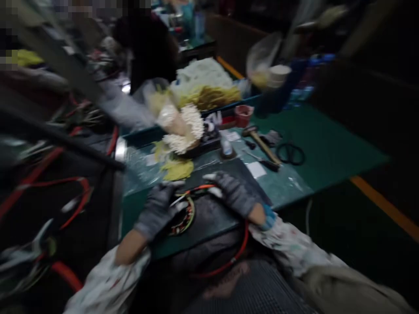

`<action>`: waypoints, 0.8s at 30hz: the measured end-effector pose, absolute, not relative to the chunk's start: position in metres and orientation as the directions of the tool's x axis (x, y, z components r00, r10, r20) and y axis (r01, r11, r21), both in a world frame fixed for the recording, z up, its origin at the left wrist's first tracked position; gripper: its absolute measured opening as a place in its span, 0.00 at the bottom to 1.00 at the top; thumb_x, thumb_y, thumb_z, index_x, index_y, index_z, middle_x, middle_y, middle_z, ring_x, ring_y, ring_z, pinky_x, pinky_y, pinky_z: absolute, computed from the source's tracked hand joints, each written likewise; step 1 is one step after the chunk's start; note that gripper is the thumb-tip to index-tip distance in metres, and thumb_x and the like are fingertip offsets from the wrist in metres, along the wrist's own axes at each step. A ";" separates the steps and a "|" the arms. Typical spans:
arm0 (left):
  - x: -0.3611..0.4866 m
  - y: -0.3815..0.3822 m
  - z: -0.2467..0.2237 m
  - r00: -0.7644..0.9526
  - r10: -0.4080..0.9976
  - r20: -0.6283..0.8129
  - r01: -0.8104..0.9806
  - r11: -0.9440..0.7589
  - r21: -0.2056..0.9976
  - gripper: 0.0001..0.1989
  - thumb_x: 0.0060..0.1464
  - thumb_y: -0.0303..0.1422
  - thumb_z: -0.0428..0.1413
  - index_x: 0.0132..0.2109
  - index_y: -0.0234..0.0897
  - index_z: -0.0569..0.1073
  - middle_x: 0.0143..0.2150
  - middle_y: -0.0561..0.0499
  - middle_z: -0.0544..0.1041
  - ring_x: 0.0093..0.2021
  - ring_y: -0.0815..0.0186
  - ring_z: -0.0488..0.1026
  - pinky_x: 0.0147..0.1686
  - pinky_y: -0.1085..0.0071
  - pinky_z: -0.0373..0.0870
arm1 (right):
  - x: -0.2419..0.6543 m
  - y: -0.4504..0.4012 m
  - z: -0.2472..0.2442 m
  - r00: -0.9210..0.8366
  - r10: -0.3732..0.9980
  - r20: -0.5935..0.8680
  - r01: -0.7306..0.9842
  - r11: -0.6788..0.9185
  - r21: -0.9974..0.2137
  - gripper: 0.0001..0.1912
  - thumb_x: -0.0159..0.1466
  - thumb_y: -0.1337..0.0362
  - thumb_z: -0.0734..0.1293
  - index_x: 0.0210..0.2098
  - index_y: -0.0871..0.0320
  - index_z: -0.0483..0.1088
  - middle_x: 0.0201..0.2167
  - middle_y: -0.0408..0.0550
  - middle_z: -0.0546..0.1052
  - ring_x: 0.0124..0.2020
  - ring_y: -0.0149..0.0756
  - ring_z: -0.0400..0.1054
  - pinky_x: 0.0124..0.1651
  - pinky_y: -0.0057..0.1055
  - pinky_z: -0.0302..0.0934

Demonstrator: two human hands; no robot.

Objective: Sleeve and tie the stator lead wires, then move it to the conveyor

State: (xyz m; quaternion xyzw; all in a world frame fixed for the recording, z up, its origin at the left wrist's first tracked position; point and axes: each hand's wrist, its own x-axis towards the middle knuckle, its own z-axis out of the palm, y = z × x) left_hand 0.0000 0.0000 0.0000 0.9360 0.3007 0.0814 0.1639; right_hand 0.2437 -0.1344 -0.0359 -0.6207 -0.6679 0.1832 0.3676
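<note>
My left hand [159,207], in a grey glove with pale fingertips, curls over the left side of a ring-shaped motor stator [191,216] with copper-coloured windings and a yellow-green edge. A thin white strip [178,200] lies between its thumb and fingers. In my right hand [233,194], gloved alike, is a red-orange cable [201,187], pinched between thumb and fingers. One end of the cable reaches the top of the stator; the rest hangs in a loop below the table edge. Motion blur hides the finest wires and the exact fingertip contact.
On the green table [337,139] lie a hammer [263,144], a dark-handled screwdriver [270,165], a black cord coil [290,154] and yellow sleeves [177,170]. Behind stand a white bottle [225,147], a red cup [244,115] and a bin of white and yellow material [206,80]. A person [147,43] is beyond.
</note>
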 end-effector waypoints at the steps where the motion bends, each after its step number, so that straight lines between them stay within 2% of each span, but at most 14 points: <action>1: -0.010 -0.006 0.001 0.763 0.645 0.028 0.595 -0.720 0.356 0.23 0.61 0.39 0.66 0.62 0.40 0.78 0.55 0.42 0.80 0.57 0.49 0.76 0.60 0.50 0.77 | 0.248 -0.140 -0.047 0.062 0.959 0.278 0.682 0.163 -0.713 0.20 0.78 0.62 0.64 0.65 0.61 0.75 0.63 0.60 0.80 0.64 0.46 0.77 0.70 0.52 0.73; 3: -0.012 -0.013 0.002 0.720 0.693 -0.027 0.653 -0.664 0.364 0.26 0.58 0.39 0.68 0.63 0.43 0.79 0.56 0.43 0.80 0.60 0.48 0.75 0.64 0.48 0.73 | 0.259 -0.152 -0.063 0.195 0.917 0.349 0.670 0.135 -0.730 0.18 0.77 0.59 0.66 0.62 0.55 0.78 0.56 0.54 0.84 0.56 0.44 0.81 0.63 0.50 0.78; 5: -0.002 -0.015 0.004 0.701 0.712 -0.045 0.674 -0.640 0.371 0.27 0.56 0.39 0.70 0.62 0.43 0.80 0.57 0.43 0.80 0.61 0.46 0.75 0.68 0.45 0.69 | 0.265 -0.161 -0.066 0.252 0.871 0.422 0.674 0.155 -0.723 0.15 0.76 0.58 0.68 0.58 0.52 0.80 0.51 0.50 0.85 0.51 0.42 0.82 0.59 0.46 0.80; 9: 0.012 -0.017 0.007 0.717 0.697 -0.006 0.609 -0.623 0.490 0.19 0.61 0.36 0.67 0.59 0.42 0.81 0.54 0.44 0.82 0.59 0.49 0.77 0.68 0.46 0.69 | 0.265 -0.153 -0.042 0.220 0.817 0.533 0.740 0.217 -0.637 0.11 0.75 0.59 0.70 0.54 0.50 0.82 0.48 0.49 0.85 0.49 0.41 0.81 0.56 0.42 0.80; 11: 0.011 -0.016 0.007 0.743 0.668 0.024 0.543 -0.625 0.561 0.18 0.64 0.34 0.65 0.59 0.43 0.81 0.53 0.45 0.83 0.58 0.51 0.78 0.67 0.48 0.70 | 0.265 -0.139 -0.034 0.181 0.815 0.551 0.776 0.226 -0.589 0.12 0.75 0.60 0.70 0.54 0.51 0.82 0.48 0.49 0.85 0.49 0.42 0.81 0.56 0.43 0.79; 15: 0.010 -0.015 0.000 0.737 0.676 0.011 0.509 -0.566 0.648 0.23 0.63 0.32 0.65 0.64 0.39 0.78 0.54 0.44 0.84 0.55 0.53 0.80 0.65 0.50 0.73 | 0.265 -0.125 -0.040 0.133 0.819 0.558 0.802 0.242 -0.547 0.13 0.76 0.61 0.66 0.53 0.53 0.82 0.46 0.51 0.85 0.47 0.42 0.81 0.54 0.43 0.79; 18: 0.015 -0.019 -0.004 0.707 0.707 0.030 0.549 -0.574 0.607 0.22 0.59 0.30 0.67 0.61 0.40 0.80 0.54 0.45 0.84 0.56 0.51 0.80 0.69 0.47 0.69 | 0.262 -0.135 -0.044 0.166 0.817 0.553 0.801 0.215 -0.558 0.14 0.76 0.62 0.66 0.54 0.54 0.82 0.47 0.51 0.85 0.48 0.41 0.81 0.55 0.41 0.79; 21: 0.019 -0.025 -0.007 0.697 0.713 0.074 0.564 -0.609 0.557 0.19 0.58 0.29 0.65 0.57 0.43 0.82 0.53 0.46 0.85 0.59 0.49 0.79 0.74 0.44 0.62 | 0.256 -0.154 -0.032 0.149 0.788 0.597 0.826 0.233 -0.513 0.11 0.75 0.64 0.67 0.51 0.54 0.82 0.46 0.50 0.85 0.46 0.38 0.82 0.51 0.35 0.79; 24: 0.016 -0.026 -0.008 0.712 0.695 0.097 0.450 -0.558 0.698 0.19 0.57 0.28 0.62 0.56 0.42 0.80 0.53 0.47 0.85 0.58 0.52 0.80 0.74 0.46 0.63 | 0.248 -0.169 -0.017 0.144 0.801 0.581 0.848 0.203 -0.490 0.11 0.75 0.63 0.67 0.52 0.54 0.82 0.46 0.50 0.86 0.44 0.38 0.83 0.49 0.34 0.79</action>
